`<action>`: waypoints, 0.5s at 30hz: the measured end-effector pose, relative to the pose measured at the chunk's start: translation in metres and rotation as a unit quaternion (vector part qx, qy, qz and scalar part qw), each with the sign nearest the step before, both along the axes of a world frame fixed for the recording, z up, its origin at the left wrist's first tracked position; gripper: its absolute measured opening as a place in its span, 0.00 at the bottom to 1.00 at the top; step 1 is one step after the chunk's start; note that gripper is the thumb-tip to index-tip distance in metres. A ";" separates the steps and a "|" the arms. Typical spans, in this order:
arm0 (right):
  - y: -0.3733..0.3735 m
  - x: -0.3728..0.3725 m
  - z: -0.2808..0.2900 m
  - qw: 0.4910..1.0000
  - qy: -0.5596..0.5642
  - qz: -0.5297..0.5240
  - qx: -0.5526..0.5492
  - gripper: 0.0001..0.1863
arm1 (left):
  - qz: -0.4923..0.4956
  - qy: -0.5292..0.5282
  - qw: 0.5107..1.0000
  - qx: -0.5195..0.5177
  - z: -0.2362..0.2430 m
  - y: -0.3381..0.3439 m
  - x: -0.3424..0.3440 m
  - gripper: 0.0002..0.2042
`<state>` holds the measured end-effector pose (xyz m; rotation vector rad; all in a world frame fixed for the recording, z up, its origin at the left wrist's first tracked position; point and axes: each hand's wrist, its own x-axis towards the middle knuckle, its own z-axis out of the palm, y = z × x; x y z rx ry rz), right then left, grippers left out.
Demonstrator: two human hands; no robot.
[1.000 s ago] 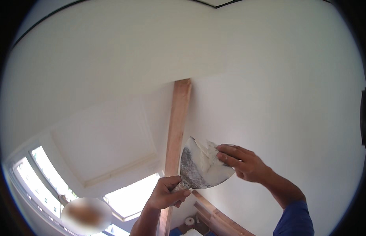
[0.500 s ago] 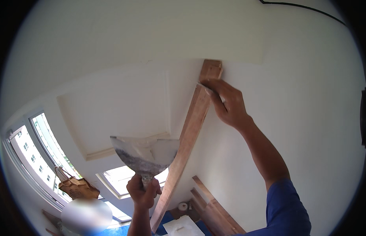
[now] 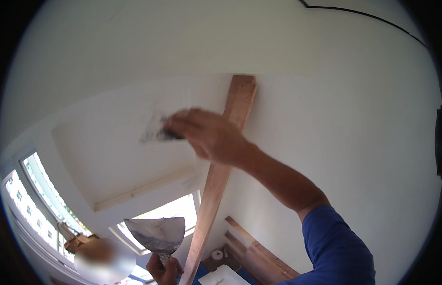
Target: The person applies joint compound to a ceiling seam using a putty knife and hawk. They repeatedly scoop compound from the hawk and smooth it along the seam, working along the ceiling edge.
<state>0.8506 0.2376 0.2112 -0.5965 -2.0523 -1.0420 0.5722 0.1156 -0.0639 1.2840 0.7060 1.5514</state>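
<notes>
Half a second ago the right hand (image 3: 209,137) was up at the top of the slanted wooden beam (image 3: 220,175); it has since swung left off the wood and now presses a small putty knife (image 3: 159,130) against the white ceiling, blurred with motion. Its fingers are curled shut round the dark handle end, while the pale blade lies flat or nearly flat on the plaster, just left of the beam and above a recessed panel of ceiling. The tool looks light and thin, with a springy blade that should flex under pressure, so it is best held by the handle with a finger near the blade root, not by the edge. Lower down, the left hand (image 3: 165,270) has stayed low and is closed in a fist round the short handle of a wide filling blade (image 3: 156,233), which is held upright and carries a grey-white smear of filler on its face. That broad blade looks stiff but thin-edged, and the wet filler on it would likely slide off if it were tipped steeply. Beyond, bright windows (image 3: 42,202) curve along the left rim, loose planks (image 3: 259,256) lean at the foot of the wall, and a blue sleeve (image 3: 339,251) covers the right upper arm.
</notes>
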 end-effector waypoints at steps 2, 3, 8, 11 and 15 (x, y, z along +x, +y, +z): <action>-0.022 0.014 -0.036 0.984 -0.007 0.042 -0.172 0.29 | -0.077 -0.007 0.997 0.013 0.008 0.010 -0.005 0.15; -0.031 0.018 -0.058 0.966 0.007 0.087 -0.243 0.28 | -0.100 0.000 0.995 -0.017 0.009 0.012 -0.004 0.13; -0.102 0.050 -0.184 0.883 0.093 0.058 -0.457 0.27 | -0.247 0.037 0.966 -0.063 -0.009 0.033 0.026 0.12; -0.137 0.101 -0.229 0.886 0.029 -0.116 -0.449 0.27 | -0.279 0.074 0.952 -0.100 -0.016 0.044 0.053 0.14; -0.204 0.157 -0.268 0.769 0.295 -0.185 -0.536 0.25 | -0.307 0.115 0.945 0.006 0.031 0.065 0.082 0.13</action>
